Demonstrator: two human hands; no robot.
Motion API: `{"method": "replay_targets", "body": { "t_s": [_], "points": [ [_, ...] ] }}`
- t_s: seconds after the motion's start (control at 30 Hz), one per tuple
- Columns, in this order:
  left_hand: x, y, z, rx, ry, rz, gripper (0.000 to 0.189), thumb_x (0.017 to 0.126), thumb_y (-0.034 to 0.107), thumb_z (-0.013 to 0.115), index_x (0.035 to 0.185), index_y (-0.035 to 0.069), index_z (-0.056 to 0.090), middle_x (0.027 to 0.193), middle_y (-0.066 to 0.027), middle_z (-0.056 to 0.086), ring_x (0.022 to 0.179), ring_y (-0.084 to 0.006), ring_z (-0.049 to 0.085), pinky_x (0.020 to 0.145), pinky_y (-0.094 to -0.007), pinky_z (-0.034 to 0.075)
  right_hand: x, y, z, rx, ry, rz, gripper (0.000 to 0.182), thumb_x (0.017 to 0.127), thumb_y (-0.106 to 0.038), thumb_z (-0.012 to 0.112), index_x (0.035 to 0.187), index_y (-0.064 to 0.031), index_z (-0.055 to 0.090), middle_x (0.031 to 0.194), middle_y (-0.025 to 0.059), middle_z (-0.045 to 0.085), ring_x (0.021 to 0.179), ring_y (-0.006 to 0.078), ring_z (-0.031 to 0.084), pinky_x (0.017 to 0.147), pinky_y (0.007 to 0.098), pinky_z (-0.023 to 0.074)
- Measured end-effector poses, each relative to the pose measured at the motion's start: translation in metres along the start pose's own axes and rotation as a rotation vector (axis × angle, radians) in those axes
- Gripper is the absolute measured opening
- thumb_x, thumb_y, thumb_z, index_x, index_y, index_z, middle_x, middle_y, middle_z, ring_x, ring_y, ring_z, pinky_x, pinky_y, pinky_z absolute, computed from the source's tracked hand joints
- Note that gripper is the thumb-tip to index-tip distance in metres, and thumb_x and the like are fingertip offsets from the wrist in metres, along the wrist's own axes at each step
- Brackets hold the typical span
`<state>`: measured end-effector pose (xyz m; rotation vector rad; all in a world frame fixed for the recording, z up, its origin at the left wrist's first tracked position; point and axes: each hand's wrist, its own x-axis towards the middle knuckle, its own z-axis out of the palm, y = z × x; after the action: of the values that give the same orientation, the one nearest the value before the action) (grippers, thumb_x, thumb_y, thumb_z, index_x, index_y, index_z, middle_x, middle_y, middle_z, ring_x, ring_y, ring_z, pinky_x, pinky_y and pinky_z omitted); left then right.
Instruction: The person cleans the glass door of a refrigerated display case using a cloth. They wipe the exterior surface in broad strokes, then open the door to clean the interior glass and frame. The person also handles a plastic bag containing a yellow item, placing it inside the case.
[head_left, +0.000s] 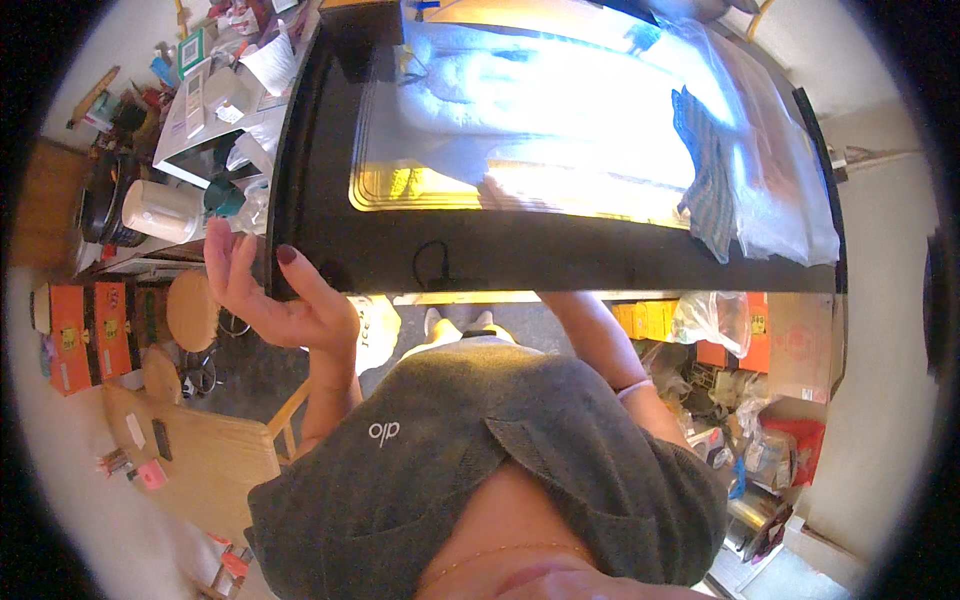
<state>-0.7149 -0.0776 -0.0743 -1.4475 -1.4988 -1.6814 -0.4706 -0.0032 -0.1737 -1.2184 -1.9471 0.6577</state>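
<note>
A black-framed case (390, 251) with a brightly lit glass panel (442, 180) spans the space before me. My left hand (281, 300) is raised at its front left corner, fingers apart and with nothing visible in them. The thumb overlaps the black edge in view; whether it touches cannot be told. My right forearm (585, 322) passes beneath the front edge. Part of my right hand (506, 196) shows dimly through the glass, and its fingers are lost in glare. On the right of the case lie a blue-grey striped cloth (705, 176) and clear plastic sheeting (784, 187).
At left, a counter holds a pale cylindrical container (159, 210), a dark green object (224, 197) and a remote control (195, 101). Below stand round wooden stools (193, 310) and a wooden table (210, 442). Orange boxes (71, 337) and bagged goods (712, 322) flank me.
</note>
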Motion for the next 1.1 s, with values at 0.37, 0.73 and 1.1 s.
{"method": "replay_targets", "body": {
  "t_s": [0.37, 0.73, 1.1],
  "points": [
    [-0.006, 0.014, -0.009, -0.014, -0.007, -0.013, 0.031, 0.089, -0.002, 0.055, 0.119, -0.005, 0.055, 0.138, -0.0261, 0.048, 0.128, -0.0383, 0.048, 0.109, -0.0467, 0.037, -0.022, 0.007, -0.020, -0.107, 0.004, 0.026, 0.035, 0.098, -0.031, 0.056, 0.123, -0.0063, 0.058, 0.084, 0.0146, 0.067, 0.074, 0.0307, 0.066, 0.071, 0.0431, 0.0525],
    [-0.001, 0.017, -0.002, 0.020, 0.068, 0.010, 0.027, 0.091, 0.001, 0.056, 0.117, -0.008, 0.057, 0.136, -0.0253, 0.052, 0.126, -0.0374, 0.052, 0.106, -0.0444, 0.042, -0.024, 0.013, -0.038, -0.169, 0.000, 0.044, 0.035, 0.099, -0.032, 0.055, 0.124, -0.0074, 0.058, 0.087, 0.0142, 0.068, 0.078, 0.0306, 0.067, 0.073, 0.0438, 0.0522],
    [-0.008, 0.021, -0.009, -0.004, 0.047, -0.003, 0.027, 0.092, 0.000, 0.056, 0.117, -0.009, 0.056, 0.136, -0.0259, 0.051, 0.126, -0.0361, 0.053, 0.103, -0.0415, 0.045, -0.037, 0.016, -0.043, -0.182, 0.016, 0.052, 0.034, 0.100, -0.032, 0.054, 0.124, -0.0085, 0.058, 0.090, 0.0138, 0.069, 0.081, 0.0304, 0.068, 0.076, 0.0445, 0.0520]
  ]
}}
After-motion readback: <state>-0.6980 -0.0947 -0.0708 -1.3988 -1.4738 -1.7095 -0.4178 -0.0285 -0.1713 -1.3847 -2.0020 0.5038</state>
